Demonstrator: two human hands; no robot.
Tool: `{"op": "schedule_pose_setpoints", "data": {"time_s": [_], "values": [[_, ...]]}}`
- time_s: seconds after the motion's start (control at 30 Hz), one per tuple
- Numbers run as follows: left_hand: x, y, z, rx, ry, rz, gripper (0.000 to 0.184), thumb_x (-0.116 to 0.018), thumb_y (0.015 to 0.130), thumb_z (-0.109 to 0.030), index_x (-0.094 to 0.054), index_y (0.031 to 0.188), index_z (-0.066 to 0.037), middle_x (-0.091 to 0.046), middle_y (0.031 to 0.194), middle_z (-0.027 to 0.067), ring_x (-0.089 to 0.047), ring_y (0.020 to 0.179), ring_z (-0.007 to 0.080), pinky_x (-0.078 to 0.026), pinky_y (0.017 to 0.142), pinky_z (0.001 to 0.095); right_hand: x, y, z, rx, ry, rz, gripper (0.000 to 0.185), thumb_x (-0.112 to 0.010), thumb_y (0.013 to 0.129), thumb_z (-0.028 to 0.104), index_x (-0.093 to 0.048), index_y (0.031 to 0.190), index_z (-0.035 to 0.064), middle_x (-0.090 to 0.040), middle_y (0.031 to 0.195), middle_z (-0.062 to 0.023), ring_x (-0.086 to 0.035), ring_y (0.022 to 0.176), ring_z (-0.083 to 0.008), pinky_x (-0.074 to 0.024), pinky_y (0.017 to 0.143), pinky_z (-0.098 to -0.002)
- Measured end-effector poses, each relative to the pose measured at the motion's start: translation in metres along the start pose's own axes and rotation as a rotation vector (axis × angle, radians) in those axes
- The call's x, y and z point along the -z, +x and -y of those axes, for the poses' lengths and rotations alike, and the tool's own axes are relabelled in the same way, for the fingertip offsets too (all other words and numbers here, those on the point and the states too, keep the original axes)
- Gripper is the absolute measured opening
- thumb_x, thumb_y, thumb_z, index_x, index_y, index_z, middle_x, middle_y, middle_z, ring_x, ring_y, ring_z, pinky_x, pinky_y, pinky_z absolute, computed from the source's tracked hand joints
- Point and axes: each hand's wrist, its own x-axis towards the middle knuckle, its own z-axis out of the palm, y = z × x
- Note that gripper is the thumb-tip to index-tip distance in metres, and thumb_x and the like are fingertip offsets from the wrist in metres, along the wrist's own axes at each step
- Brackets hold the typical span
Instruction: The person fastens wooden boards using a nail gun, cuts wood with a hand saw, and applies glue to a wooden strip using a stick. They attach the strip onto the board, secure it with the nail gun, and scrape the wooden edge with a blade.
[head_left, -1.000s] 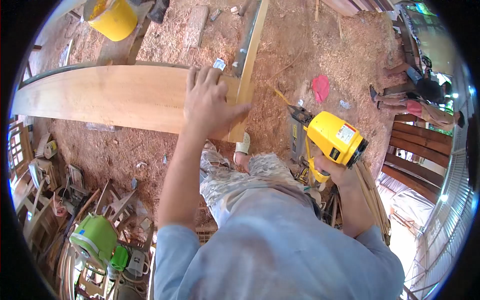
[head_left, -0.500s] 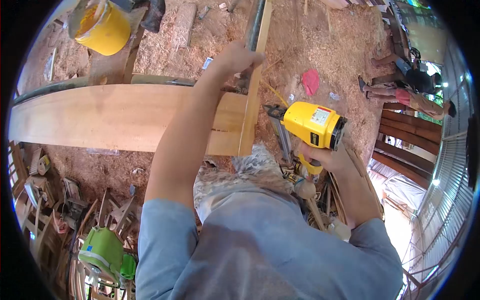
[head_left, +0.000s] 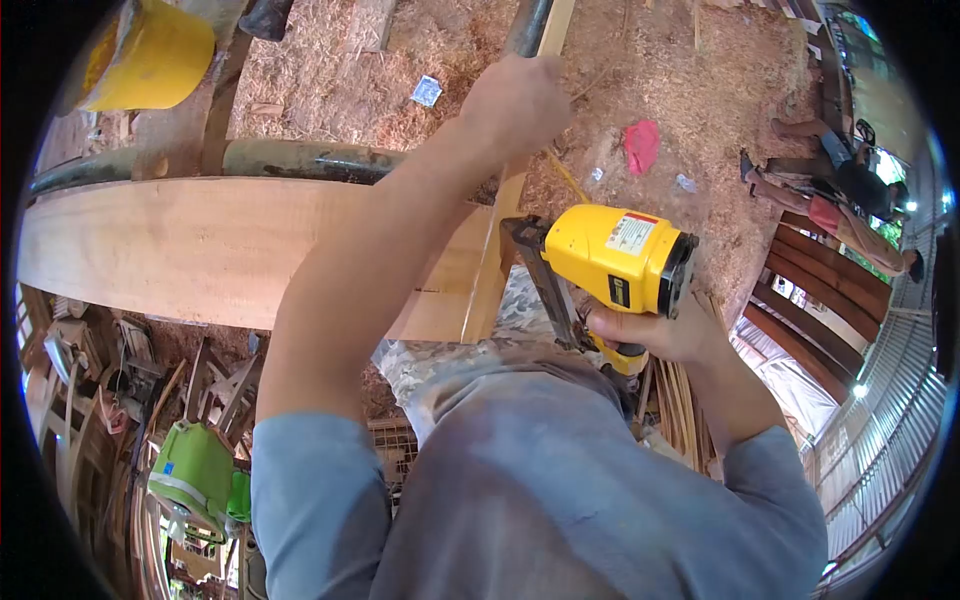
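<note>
A yellow-and-black nail gun (head_left: 610,250) sits in my right hand (head_left: 655,330), whose fingers wrap round its handle. Its black nose points left at the edge of a narrow wooden strip (head_left: 490,285); whether they touch, I cannot tell. My left hand (head_left: 517,105) is closed round the far part of that strip, beside a dark pipe (head_left: 527,30). A wide pale board (head_left: 200,240) runs left from the strip, meeting it at its right end. My left forearm hides part of the board.
A yellow bucket (head_left: 160,60) stands at the far left. Wood shavings cover the ground, with a red scrap (head_left: 641,146) on it. Lower left, a green container (head_left: 195,475) lies among wood pieces. Two people (head_left: 850,195) are at the right, near dark planks (head_left: 830,290).
The nail gun has shifted left, bringing its nose up to the strip's edge. My left hand appears nearer and slightly right, still on the strip. The view has shifted a little.
</note>
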Motion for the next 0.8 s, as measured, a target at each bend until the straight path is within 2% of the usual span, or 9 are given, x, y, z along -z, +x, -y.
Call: {"op": "schedule_pose_setpoints", "data": {"time_s": [0.07,0.1,0.23,0.3,0.33,0.4,0.43,0.5,0.8], "values": [[-0.003,-0.001,0.006,-0.055,-0.008,-0.005,0.032,-0.059,0.089,-0.025,-0.069,0.099,0.004,-0.069,0.085,0.0294,-0.069,0.085,0.0443,-0.057,0.081,0.0497,0.000,0.000,0.009,-0.075,-0.041,0.048,0.058,-0.082,0.084,0.024,-0.058,0.132,0.0035,-0.066,0.114,-0.0047,-0.062,0.102,-0.0144,-0.0515,0.088,-0.0328],[-0.003,-0.002,0.007,-0.046,-0.022,0.002,0.032,-0.059,0.089,-0.025,-0.069,0.099,0.004,-0.069,0.085,0.0294,-0.069,0.085,0.0443,-0.057,0.081,0.0497,-0.001,0.000,0.008,-0.093,-0.043,0.048,0.058,-0.082,0.084,0.024,-0.058,0.132,0.0035,-0.066,0.114,-0.0047,-0.062,0.102,-0.0144,-0.0515,0.088,-0.0328],[0.006,-0.005,0.004,0.009,-0.028,0.026,0.030,-0.056,0.089,-0.023,-0.069,0.098,0.003,-0.069,0.087,0.0291,-0.069,0.085,0.0445,-0.057,0.081,0.0499,-0.002,-0.001,0.002,-0.034,-0.095,0.010,0.062,-0.082,0.084,0.022,-0.055,0.137,0.0031,-0.063,0.127,-0.0076,-0.058,0.114,-0.0180,-0.0463,0.100,-0.0351],[0.008,-0.004,0.001,0.015,-0.022,0.039,0.030,-0.056,0.089,-0.023,-0.069,0.098,0.002,-0.069,0.088,0.0288,-0.069,0.085,0.0446,-0.057,0.082,0.0501,-0.001,-0.001,0.001,0.006,-0.068,-0.023,0.056,-0.082,0.084,0.020,-0.058,0.131,0.0031,-0.067,0.113,-0.0066,-0.064,0.099,-0.0164,-0.0522,0.087,-0.0333],[0.009,-0.004,0.000,0.041,0.000,0.081,0.028,-0.056,0.085,-0.018,-0.070,0.102,0.001,-0.070,0.093,0.0278,-0.070,0.090,0.0421,-0.057,0.084,0.0480,0.000,-0.001,0.002,0.006,-0.072,-0.024,0.056,-0.082,0.084,0.020,-0.058,0.131,0.0031,-0.067,0.113,-0.0066,-0.064,0.099,-0.0164,-0.0522,0.087,-0.0333],[0.011,-0.003,-0.001,0.071,0.020,0.117,0.031,-0.056,0.081,-0.012,-0.070,0.106,-0.001,-0.071,0.098,0.0268,-0.071,0.095,0.0396,-0.057,0.086,0.0459,0.002,0.002,0.005,-0.089,0.002,0.052,0.047,-0.081,0.084,0.017,-0.060,0.124,0.0036,-0.068,0.093,-0.0037,-0.064,0.078,-0.0126,-0.0524,0.067,-0.0297],[0.012,-0.004,0.000,0.059,0.015,0.132,0.031,-0.056,0.081,-0.012,-0.070,0.107,-0.001,-0.072,0.100,0.0257,-0.071,0.097,0.0389,-0.056,0.088,0.0455,0.001,0.003,0.008,-0.089,-0.005,0.054,0.047,-0.081,0.084,0.017,-0.060,0.124,0.0036,-0.068,0.093,-0.0037,-0.064,0.078,-0.0126,-0.0524,0.067,-0.0297],[0.015,-0.005,0.003,0.052,0.006,0.140,0.031,-0.056,0.082,-0.012,-0.070,0.108,-0.001,-0.072,0.102,0.0246,-0.070,0.099,0.0381,-0.056,0.089,0.0450,-0.005,0.007,0.015,-0.039,0.035,0.030,0.035,-0.080,0.085,0.014,-0.063,0.113,0.0038,-0.064,0.077,-0.0013,-0.059,0.062,-0.0101,-0.0467,0.054,-0.0270],[0.022,-0.005,0.004,0.091,-0.003,0.208,0.035,-0.058,0.082,-0.011,-0.070,0.113,-0.005,-0.072,0.108,0.0216,-0.070,0.103,0.0363,-0.055,0.092,0.0439,-0.009,0.013,0.030,-0.070,0.031,0.039,0.017,-0.076,0.081,0.007,-0.065,0.094,0.0023,-0.061,0.068,-0.0034,-0.057,0.056,-0.0118,-0.0438,0.053,-0.0270]]}}
